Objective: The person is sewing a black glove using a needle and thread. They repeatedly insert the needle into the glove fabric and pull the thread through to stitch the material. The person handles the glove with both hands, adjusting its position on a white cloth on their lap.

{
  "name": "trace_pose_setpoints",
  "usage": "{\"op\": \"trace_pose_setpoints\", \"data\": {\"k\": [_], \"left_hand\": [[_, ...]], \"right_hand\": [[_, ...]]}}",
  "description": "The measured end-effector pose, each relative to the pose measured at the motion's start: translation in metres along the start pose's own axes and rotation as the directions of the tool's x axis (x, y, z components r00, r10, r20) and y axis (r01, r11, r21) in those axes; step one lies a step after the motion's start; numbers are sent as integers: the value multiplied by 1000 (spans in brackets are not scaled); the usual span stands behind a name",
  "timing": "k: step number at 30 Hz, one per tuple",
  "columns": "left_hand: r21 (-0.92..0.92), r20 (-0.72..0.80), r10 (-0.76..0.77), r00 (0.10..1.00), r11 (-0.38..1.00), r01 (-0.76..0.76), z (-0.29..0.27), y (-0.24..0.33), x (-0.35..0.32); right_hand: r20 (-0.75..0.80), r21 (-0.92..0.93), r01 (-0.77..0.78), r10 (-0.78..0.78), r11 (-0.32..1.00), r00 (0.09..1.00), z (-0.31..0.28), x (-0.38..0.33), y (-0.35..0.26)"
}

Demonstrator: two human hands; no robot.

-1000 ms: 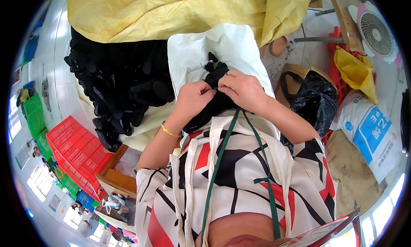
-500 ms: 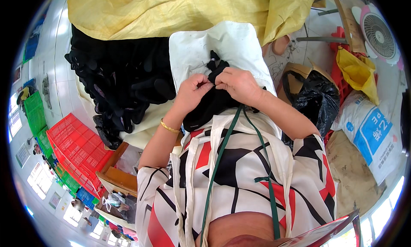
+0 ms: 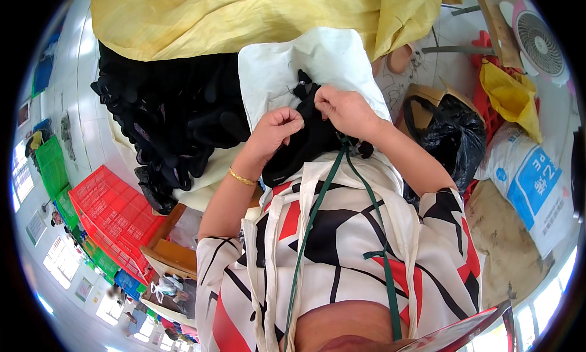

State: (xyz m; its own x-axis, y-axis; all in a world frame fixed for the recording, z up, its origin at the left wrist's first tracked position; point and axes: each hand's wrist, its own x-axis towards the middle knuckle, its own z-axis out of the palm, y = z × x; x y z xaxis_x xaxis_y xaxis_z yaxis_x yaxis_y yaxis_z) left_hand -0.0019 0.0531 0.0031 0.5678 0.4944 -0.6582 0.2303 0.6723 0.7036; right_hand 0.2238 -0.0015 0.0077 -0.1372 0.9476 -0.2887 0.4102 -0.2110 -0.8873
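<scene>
- The black fabric piece (image 3: 308, 143) lies at the centre of the clock, on the person's lap and partly over a white cloth (image 3: 265, 71); its narrow knotted end points towards 12 o'clock.
- The left hand (image 3: 273, 134) comes in from 7 o'clock and hovers at the piece's 10 o'clock side (a gold-coloured bangle (image 3: 242, 178) circles the wrist); its grip is pinched, thumb against curled fingers; whether anything thin sits between them I cannot tell.
- The right hand (image 3: 349, 112) comes in from 4 o'clock; its grip is bunched, fingertips down at the piece's 1 o'clock side; whether they hold the fabric I cannot tell; the two hands stand apart.
- At 9 o'clock sits a heap of black items (image 3: 174, 101); at 12 o'clock spreads a yellow sheet (image 3: 244, 22).
- At 3 o'clock a black plastic bag (image 3: 455, 132) fills a cardboard box (image 3: 421, 98); at 2 o'clock stands a fan (image 3: 540, 39); at 8 o'clock, a red crate (image 3: 116, 214).
</scene>
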Motion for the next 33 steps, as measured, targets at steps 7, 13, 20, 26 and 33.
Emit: {"op": "trace_pose_setpoints", "data": {"k": [7, 13, 20, 26, 33], "left_hand": [[635, -129, 339, 932, 750, -185, 17, 0, 6], [659, -279, 272, 921, 752, -22, 27, 7, 14], [761, -164, 546, 822, 600, -247, 27, 6, 9], [412, 269, 293, 917, 826, -385, 55, 32, -33], [546, 444, 496, 747, 511, -664, 53, 28, -49]], "right_hand": [[9, 139, -66, 66, 988, 998, 1, 0, 5], [-60, 316, -3, 23, 949, 998, -13, -18, -23], [-105, 523, 94, -46, 847, 993, -35, -32, -58], [-117, 502, 21, 44, 864, 992, -31, -35, -60], [-20, -514, -147, 160, 845, 987, -12, -57, -11]]}}
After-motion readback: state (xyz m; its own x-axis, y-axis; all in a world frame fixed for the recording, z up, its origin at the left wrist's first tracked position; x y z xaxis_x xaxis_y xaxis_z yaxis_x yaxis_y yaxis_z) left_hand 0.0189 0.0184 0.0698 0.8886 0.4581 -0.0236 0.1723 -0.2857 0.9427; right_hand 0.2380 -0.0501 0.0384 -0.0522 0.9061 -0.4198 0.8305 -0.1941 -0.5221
